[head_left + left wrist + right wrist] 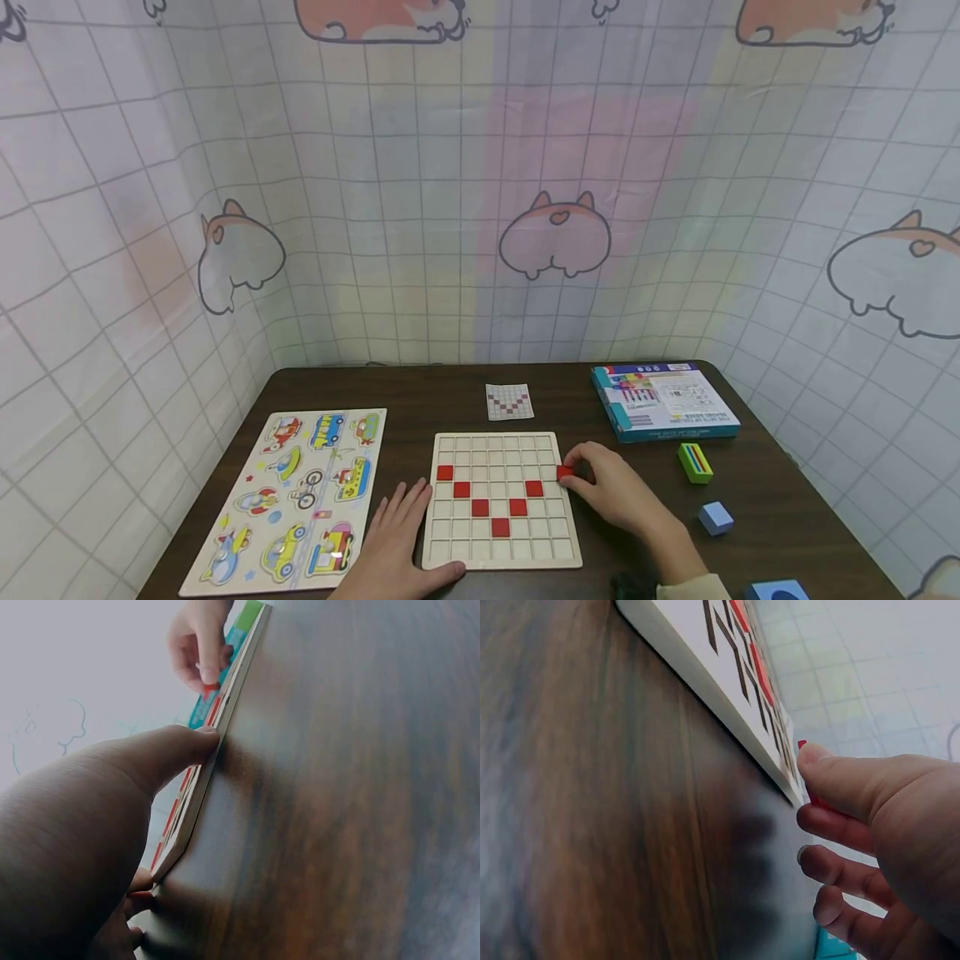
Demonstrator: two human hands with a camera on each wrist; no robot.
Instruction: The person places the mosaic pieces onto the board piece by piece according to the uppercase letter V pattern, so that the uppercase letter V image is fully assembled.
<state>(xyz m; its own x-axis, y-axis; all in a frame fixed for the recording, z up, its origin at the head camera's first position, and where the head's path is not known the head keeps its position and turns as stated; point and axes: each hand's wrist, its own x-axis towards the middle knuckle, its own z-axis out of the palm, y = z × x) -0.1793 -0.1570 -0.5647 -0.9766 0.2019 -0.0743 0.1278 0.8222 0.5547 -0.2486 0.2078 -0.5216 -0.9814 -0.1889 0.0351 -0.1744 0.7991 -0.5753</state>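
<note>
A wooden grid board (501,500) is laid flat on the tabletop (780,508), and a V of red squares is partly built in it: six squares are seated, one at the board's left edge in the second row down (445,472), then a descending diagonal to the lowest square (500,527) at the middle, then two rising toward the right. A seventh red tile (564,472) is pinched between the thumb and fingers of the right hand (611,492) at the board's right edge, level with the leftmost square; whether it is already seated in its cell cannot be told. The left hand (397,542) is laid flat beside the board's lower left corner, fingers straight, its thumb pressed along the near edge, holding nothing. A small pattern card (509,402) showing a red V lies just beyond the board's far edge, so the figure is judged nearly matched, with only the right tip of the V left to be set down. To the right of the board a game box (663,402), a striped block (695,463) and a blue block (716,517) are left apart; to its left lies a vehicle puzzle (300,500).
</note>
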